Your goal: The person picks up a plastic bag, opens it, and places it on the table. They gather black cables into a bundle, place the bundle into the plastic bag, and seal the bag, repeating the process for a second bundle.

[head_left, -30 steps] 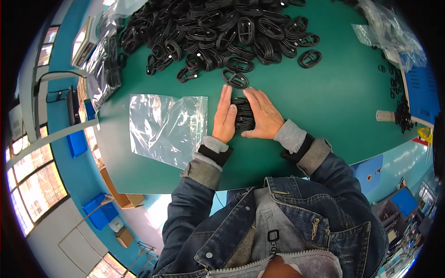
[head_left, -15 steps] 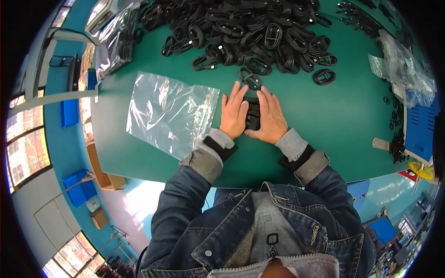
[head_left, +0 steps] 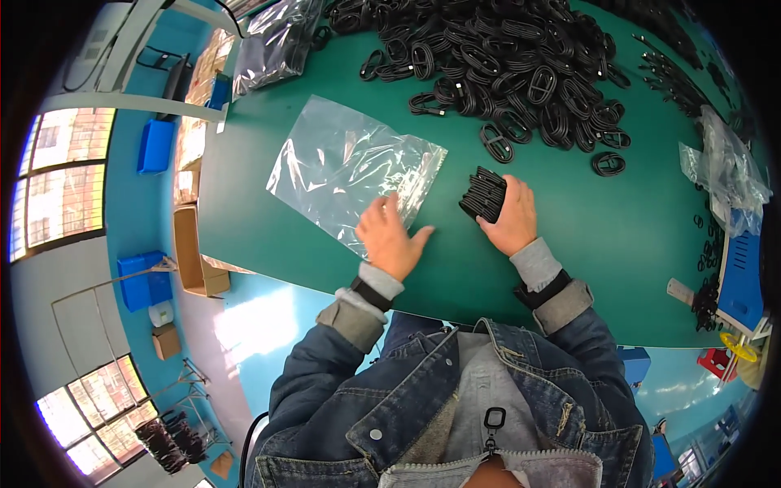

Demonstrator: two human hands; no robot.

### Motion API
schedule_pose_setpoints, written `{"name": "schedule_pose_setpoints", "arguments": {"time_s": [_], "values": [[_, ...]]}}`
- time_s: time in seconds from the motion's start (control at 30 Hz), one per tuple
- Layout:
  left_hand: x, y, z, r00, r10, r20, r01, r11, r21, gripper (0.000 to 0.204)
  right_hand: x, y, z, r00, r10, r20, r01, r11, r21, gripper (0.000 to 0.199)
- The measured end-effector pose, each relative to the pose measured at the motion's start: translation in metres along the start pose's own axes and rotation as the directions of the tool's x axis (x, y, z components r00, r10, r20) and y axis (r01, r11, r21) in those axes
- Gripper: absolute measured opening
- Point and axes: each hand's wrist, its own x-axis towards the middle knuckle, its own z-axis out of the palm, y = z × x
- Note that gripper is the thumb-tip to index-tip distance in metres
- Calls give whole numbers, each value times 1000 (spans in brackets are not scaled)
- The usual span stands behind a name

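Green table point(head_left: 325, 244) — big heap of black cable coils point(head_left: 521, 65) at far side. Clear plastic bag point(head_left: 350, 167) lies flat, long axis running far-left to near-right. Left hand point(head_left: 390, 236) presses its near corner, fingers spread (nothing grasped). Right hand point(head_left: 511, 218) grips the cable bundle point(head_left: 483, 193) — standing tilted, top leaning far-right.

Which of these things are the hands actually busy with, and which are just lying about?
In use: stack of black coiled cables under right hand; clear plastic bag under left hand.
Lying about: heap of black coiled cables; brown cardboard box; blue bin.
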Motion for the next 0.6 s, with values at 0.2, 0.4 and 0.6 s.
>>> {"name": "schedule_pose_setpoints", "arguments": {"time_s": [0.2,0.4,0.6], "values": [[-22,-67,6,973,-148,175,167,981,-99,26,-19,-39,20,820,-194,538,-394,491,777,77],[-21,-77,-14,999,-25,29,30,977,-210,11,10,-80,44,792,-403,459,-87,669,738,80],[-20,-88,-31,986,-72,-153,16,941,-339,12,28,-105,74,964,23,263,-45,996,76,84]]}}
